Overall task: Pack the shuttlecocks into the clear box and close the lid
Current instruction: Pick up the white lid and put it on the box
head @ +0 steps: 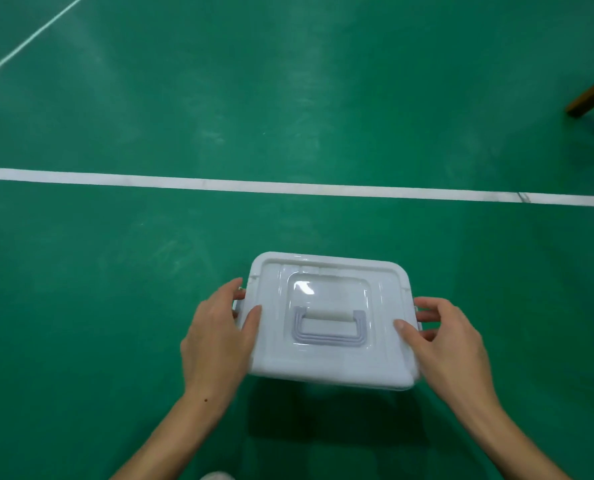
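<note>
Lid (330, 306) sits on clear box (333, 381) on green floor (288, 98), left hand (215, 337) and right hand (451, 344) gripping its ends; press both side latches evenly until seated.

Green court floor (288, 98) bears white lines (288, 187) and the lidded box (330, 362).

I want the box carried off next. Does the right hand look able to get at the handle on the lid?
Probably yes. The handle lies flat on the lid with nothing over it, and the right hand rests at the box's right side, its thumb already on the lid.
</note>
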`<state>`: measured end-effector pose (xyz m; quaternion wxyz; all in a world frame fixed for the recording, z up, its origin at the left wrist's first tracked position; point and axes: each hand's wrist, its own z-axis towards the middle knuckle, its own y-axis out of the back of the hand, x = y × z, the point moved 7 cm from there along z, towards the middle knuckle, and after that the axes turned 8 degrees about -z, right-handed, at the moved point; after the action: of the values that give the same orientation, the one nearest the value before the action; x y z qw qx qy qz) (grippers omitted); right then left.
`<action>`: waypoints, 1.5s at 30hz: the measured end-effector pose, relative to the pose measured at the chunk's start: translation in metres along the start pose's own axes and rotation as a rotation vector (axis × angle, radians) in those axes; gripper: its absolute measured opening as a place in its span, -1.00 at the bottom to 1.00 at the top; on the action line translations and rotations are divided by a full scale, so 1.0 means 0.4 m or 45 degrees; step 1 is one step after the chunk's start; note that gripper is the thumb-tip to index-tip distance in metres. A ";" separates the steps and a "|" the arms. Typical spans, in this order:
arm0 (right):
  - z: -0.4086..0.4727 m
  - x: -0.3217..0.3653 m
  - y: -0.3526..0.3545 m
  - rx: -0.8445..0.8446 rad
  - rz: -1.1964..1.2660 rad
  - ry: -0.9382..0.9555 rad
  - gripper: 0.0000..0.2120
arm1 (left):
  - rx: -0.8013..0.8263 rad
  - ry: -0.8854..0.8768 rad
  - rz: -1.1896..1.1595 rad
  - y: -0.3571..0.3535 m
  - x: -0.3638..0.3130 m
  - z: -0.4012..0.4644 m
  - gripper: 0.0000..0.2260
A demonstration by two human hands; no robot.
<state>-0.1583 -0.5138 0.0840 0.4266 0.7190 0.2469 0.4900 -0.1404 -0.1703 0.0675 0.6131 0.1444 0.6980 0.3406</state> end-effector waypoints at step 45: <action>0.082 -0.030 -0.087 -0.109 0.243 0.005 -0.54 | -0.171 0.053 -0.384 -0.080 -0.001 0.020 -0.82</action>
<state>-0.1311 -0.5173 0.0431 0.4076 0.7196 0.1568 0.5398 -0.1258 -0.1914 0.0469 0.6509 -0.0103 0.7000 0.2936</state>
